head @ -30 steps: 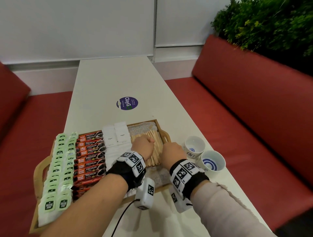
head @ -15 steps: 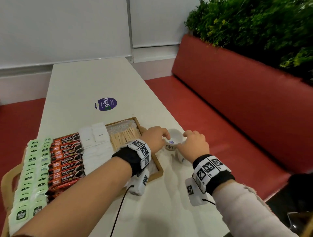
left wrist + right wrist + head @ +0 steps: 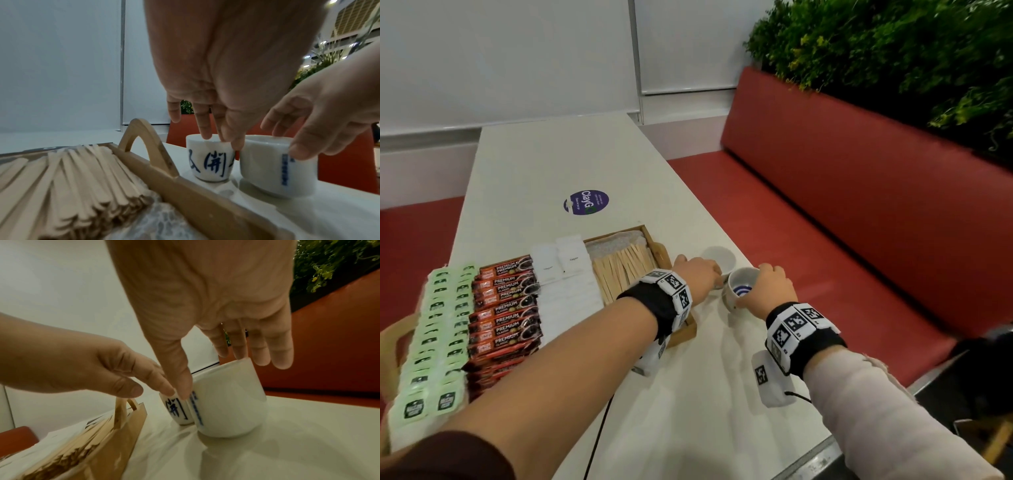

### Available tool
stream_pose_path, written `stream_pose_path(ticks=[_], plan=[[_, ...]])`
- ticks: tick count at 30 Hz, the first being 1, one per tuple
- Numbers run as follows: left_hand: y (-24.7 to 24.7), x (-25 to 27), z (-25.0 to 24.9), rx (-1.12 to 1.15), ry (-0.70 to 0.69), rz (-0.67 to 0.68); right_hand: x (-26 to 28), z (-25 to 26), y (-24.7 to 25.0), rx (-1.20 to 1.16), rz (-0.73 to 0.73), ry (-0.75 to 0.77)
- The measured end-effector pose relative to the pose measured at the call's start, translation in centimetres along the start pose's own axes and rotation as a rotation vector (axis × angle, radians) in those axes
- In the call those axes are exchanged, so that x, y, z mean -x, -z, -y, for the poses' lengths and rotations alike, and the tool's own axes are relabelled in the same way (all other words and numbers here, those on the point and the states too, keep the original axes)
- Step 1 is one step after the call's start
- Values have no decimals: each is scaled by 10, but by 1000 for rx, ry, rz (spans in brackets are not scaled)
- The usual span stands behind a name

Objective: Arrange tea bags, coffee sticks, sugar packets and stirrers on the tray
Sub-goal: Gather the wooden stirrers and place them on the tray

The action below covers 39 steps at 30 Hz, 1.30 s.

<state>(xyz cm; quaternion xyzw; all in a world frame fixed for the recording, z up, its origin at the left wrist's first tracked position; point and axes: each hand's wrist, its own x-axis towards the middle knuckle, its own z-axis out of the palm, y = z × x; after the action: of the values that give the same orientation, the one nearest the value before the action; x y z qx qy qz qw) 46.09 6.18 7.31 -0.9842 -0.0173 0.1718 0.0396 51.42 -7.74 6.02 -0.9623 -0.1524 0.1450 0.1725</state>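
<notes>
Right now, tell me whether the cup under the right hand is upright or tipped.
Tipped: the cup leans, its base partly off the table, held by the right hand.

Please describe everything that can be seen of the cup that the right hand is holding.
The nearer cup is small, white and glossy, seemingly ceramic, without a handle. One column of small blue characters runs down its side, and blue rings show inside at the bottom. It looks slightly tilted and is on the white table, beside the tray but outside it. The right hand grips it from above, thumb on the near wall and fingers over the far rim. It is very close to the other cup; contact is unclear.
</notes>
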Motion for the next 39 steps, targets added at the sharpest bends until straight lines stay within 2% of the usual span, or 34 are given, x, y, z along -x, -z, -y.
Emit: stream_pose_path(ticks=[7,13,25,39], plan=[[-3,-7,12,-64,29,4,-5,1,-4,-28,-14,-29],[-3,-18,27,-119,131,8,-12,13,-3,-27,22,-11],[-3,-34,41,49,373,20,-23,41,-11,-15,75,97],[-6,-32,47,54,391,-30,-24,56,-16,-18,86,132]])
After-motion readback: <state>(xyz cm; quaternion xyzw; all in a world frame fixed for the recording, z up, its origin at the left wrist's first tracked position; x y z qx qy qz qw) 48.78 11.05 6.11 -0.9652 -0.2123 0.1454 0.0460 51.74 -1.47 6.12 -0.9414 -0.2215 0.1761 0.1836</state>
